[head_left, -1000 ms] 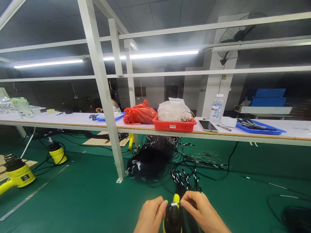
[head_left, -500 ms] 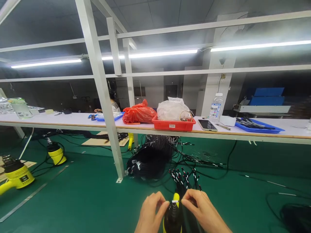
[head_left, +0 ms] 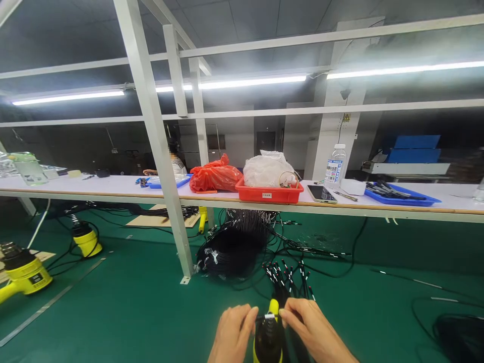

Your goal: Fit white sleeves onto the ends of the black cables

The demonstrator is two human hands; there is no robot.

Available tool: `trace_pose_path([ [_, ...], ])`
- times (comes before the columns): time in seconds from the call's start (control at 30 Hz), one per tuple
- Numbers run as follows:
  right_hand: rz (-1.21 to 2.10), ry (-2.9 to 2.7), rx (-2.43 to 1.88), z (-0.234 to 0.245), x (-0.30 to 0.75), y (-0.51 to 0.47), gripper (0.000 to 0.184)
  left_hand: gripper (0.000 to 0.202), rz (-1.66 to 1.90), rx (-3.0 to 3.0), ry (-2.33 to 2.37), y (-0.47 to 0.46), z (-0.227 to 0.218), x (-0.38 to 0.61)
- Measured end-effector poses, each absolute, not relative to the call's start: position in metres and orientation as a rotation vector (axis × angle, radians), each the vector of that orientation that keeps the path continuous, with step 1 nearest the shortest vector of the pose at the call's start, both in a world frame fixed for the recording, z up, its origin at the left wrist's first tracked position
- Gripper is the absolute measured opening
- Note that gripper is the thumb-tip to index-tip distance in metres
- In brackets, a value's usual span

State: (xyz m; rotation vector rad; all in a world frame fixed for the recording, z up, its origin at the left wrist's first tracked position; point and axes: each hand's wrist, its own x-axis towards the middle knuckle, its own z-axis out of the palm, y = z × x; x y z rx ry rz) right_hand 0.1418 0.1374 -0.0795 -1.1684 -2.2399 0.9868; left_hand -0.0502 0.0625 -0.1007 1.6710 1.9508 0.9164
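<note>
A thin black cable with a short white sleeve [head_left: 269, 316] is stretched level between my two hands. My left hand [head_left: 234, 330] pinches its left end between thumb and forefinger. On the other side my right hand [head_left: 308, 322] grips the right end in the same way. Directly below the sleeve stands a yellow and black heat gun [head_left: 267, 348], its coiled metal nozzle pointing up. I cannot tell how wide the gap is between nozzle and sleeve. Just beyond lies a bunch of black cables [head_left: 289, 277] with white bands and reddish tips.
A big coil of black cable [head_left: 234, 252] lies on the green surface [head_left: 151, 302]. More heat guns [head_left: 28, 275] stand at the left. Across the back runs a white shelf [head_left: 219, 199] with a red tray [head_left: 264, 194], phone [head_left: 321, 193] and bottle [head_left: 335, 166]. A metal post [head_left: 159, 136] rises left of centre.
My left hand's fingers have shifted slightly left, showing more black cable beside the white sleeve. The sleeve has moved slightly left and down. Both hands still hold the cable above the heat gun.
</note>
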Motion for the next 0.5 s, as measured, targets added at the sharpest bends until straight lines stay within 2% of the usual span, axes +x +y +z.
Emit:
trace_pose_path([
  [0.17,1.016,-2.197,-1.149,-0.081,0.142,0.141,0.024,0.031,1.005,1.686,1.783,0.065,-0.097,-0.050],
  [0.37,0.984,-2.286,-1.186,-0.080,0.143,0.141,0.042,0.042,1.016,1.641,1.958,0.066,-0.116,-0.051],
  [0.5,0.996,-2.159,-1.155,-0.090,0.141,0.147,0.042,0.036,1.040,1.675,1.870,0.066,-0.110,-0.048],
])
